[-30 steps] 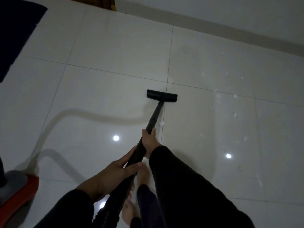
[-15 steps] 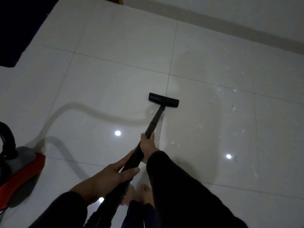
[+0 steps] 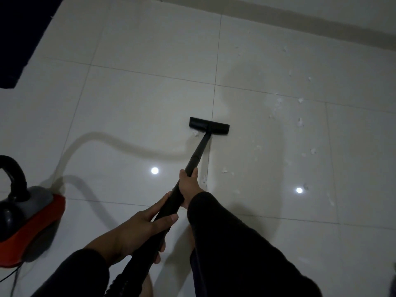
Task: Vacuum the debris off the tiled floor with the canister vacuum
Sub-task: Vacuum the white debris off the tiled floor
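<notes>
Both hands wrap the rigid black wand (image 3: pixel 198 152), right hand (image 3: pixel 189 186) ahead of left hand (image 3: pixel 139 230), its floor head (image 3: pixel 209 126) flat on glossy tile (image 3: pixel 139 99) beside light, easily scattered white scraps (image 3: pixel 300 123).

text: none legible | canister vacuum (image 3: pixel 32 213): no readable label | floor head (image 3: pixel 209 125): no marking
</notes>
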Motion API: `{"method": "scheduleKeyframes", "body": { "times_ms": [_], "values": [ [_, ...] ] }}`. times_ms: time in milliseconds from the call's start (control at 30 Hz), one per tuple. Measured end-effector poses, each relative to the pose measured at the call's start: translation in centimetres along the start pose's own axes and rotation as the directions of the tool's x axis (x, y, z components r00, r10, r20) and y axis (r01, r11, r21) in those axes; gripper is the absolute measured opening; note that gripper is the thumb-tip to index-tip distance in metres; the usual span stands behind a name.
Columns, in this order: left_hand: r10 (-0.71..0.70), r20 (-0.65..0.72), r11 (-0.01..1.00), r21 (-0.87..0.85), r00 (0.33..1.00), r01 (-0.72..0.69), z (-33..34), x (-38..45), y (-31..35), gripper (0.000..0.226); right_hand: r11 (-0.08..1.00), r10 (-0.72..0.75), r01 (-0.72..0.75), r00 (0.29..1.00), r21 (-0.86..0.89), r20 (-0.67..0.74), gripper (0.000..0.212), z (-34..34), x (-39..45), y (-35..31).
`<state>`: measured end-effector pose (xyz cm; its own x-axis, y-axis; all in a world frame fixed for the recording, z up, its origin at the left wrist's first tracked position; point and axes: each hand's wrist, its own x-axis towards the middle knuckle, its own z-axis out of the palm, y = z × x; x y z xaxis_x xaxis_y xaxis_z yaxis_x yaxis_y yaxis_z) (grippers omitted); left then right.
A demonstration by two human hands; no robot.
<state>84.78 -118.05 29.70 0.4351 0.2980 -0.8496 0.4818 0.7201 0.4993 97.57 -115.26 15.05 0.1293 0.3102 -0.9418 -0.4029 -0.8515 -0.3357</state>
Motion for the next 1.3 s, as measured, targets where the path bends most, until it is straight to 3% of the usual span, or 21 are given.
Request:
{"method": "scheduleKeyframes", "body": {
  "times_ms": [200,700,833,1100,1300],
  "values": [
    [-0.008,0.007,1.0,0.019,1.0,0.008,-1.0,-2.1,-4.5,0.051,1.0,0.014,-0.013,1.0,0.019,-0.014,0.07,1.8,-1.2,4.6],
    [0.026,0.058,0.997,0.075,0.998,-0.03,-3.4,-5.8,-12.7,0.052,0.999,0.016,-0.014,0.997,0.034,-0.074,0.07,5.4,-4.0,13.0],
    [0.021,0.061,0.99,0.138,0.998,-0.029,-4.0,-6.9,-15.1,0.061,0.995,0.003,0.007,0.995,0.097,-0.097,0.065,6.1,-5.7,15.2],
    [-0.072,0.127,0.98,0.196,0.989,0.047,-5.1,-11.3,-18.5,0.057,0.981,0.016,0.004,0.994,0.192,-0.104,0.066,8.0,-10.1,19.9],
    [-0.125,0.158,0.963,0.258,0.98,0.081,-5.4,-12.8,-21.0,0.067,0.978,0.066,-0.045,0.993,0.203,-0.1,0.066,9.3,-12.2,23.3]
  ]
}}
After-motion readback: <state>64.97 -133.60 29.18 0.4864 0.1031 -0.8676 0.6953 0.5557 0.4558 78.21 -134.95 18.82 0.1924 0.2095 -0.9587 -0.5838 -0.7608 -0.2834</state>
